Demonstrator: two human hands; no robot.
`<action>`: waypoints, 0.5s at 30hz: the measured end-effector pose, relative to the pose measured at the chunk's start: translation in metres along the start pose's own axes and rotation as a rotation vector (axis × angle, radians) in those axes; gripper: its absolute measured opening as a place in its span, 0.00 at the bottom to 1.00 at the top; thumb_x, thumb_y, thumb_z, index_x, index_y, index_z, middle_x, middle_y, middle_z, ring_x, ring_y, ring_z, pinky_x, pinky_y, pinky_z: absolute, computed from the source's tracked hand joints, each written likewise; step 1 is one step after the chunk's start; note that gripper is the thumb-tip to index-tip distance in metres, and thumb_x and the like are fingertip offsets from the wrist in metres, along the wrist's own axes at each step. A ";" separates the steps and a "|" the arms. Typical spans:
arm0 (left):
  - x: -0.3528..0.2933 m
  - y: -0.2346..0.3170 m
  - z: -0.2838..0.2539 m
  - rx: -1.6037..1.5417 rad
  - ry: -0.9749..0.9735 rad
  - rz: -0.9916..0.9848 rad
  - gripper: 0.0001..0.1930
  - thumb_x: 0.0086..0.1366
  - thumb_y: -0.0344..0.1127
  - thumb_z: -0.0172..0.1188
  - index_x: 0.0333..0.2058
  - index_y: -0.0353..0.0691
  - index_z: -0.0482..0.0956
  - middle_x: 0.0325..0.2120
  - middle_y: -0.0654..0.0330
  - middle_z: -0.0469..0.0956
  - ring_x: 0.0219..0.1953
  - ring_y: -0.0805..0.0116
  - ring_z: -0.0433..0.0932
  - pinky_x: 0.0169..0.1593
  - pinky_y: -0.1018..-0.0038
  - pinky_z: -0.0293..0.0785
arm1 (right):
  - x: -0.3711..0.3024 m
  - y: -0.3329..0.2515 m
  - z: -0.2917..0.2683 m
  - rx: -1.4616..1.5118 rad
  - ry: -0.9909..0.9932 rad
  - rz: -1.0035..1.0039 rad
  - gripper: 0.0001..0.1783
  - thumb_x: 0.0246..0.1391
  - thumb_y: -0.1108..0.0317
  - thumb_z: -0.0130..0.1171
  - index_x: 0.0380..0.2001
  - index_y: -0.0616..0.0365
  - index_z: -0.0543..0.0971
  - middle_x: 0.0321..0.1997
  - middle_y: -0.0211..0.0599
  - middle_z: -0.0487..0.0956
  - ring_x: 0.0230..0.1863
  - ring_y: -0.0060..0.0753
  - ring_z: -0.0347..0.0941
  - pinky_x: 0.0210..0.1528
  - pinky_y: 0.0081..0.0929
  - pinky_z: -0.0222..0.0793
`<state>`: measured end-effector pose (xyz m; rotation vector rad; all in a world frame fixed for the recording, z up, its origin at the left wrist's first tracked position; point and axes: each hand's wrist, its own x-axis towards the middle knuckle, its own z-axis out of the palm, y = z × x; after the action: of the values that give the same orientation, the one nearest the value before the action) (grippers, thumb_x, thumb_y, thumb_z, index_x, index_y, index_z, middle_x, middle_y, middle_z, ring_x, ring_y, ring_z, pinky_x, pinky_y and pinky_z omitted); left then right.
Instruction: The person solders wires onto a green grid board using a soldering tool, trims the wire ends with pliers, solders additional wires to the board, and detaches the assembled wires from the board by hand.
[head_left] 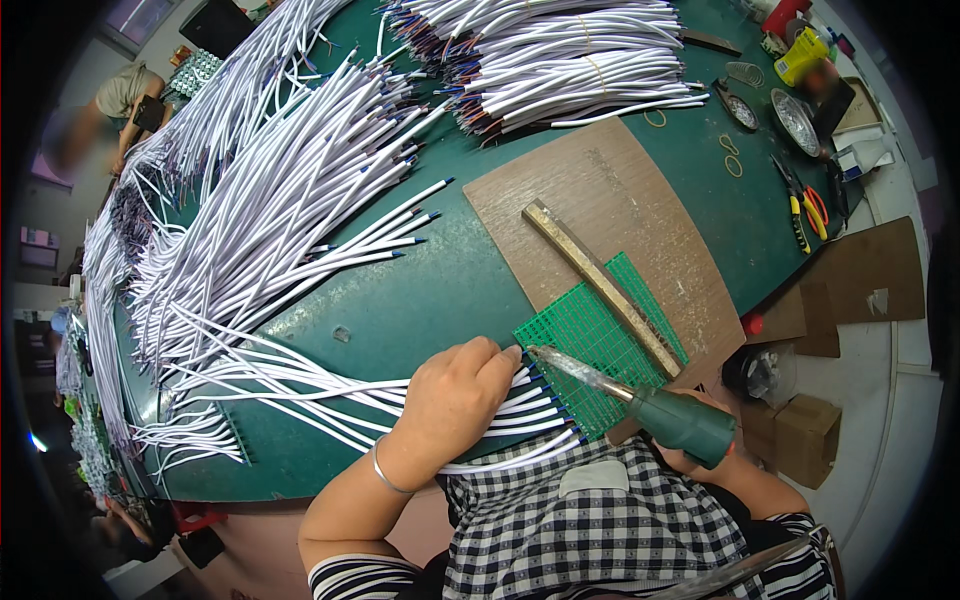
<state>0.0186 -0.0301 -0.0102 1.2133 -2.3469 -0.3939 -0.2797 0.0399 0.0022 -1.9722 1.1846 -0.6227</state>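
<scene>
My left hand (455,395) is closed, its thumb and fingertips pinching a white cable's end at the left edge of a green circuit board panel (572,330). Several white cables (360,392) run under that hand to the panel edge, their blue-tipped ends in a row along it. A green soldering gun (685,425) is gripped in my right hand (738,474), which it partly hides. Its metal tip (545,354) lies close to my left fingertips. Across the panel rests a brass-coloured metal bar (600,285), and beneath both is a brown wooden board (625,190).
Heaps of white cables (290,170) cover the left of the green table (450,240); bundled ones (580,65) lie at the back. A finished-looking strip with cables (205,435) sits front left. Pliers (795,205) and a metal dish (795,118) lie right. Other people are at far left.
</scene>
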 end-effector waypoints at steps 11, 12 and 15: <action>-0.005 0.000 -0.002 0.011 -0.023 -0.003 0.07 0.51 0.28 0.62 0.31 0.39 0.76 0.22 0.60 0.71 0.22 0.63 0.73 0.25 0.71 0.72 | -0.013 -0.001 -0.007 0.340 0.063 0.240 0.23 0.51 0.72 0.56 0.49 0.68 0.65 0.35 0.37 0.77 0.35 0.26 0.76 0.41 0.24 0.72; -0.006 0.000 -0.002 0.024 -0.021 -0.002 0.08 0.51 0.29 0.62 0.31 0.39 0.76 0.23 0.60 0.71 0.23 0.63 0.73 0.26 0.71 0.72 | -0.011 -0.009 -0.014 0.321 0.025 0.297 0.22 0.52 0.70 0.56 0.49 0.67 0.66 0.33 0.36 0.77 0.34 0.26 0.75 0.41 0.25 0.71; -0.007 0.001 -0.001 0.036 -0.016 -0.015 0.07 0.51 0.29 0.62 0.31 0.39 0.76 0.23 0.60 0.72 0.25 0.62 0.74 0.28 0.69 0.72 | -0.020 -0.011 -0.021 0.307 0.053 0.335 0.21 0.53 0.68 0.56 0.48 0.65 0.67 0.33 0.36 0.77 0.34 0.26 0.75 0.41 0.25 0.71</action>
<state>0.0226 -0.0238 -0.0109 1.2499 -2.3692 -0.3699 -0.2976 0.0535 0.0234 -1.4699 1.3275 -0.6404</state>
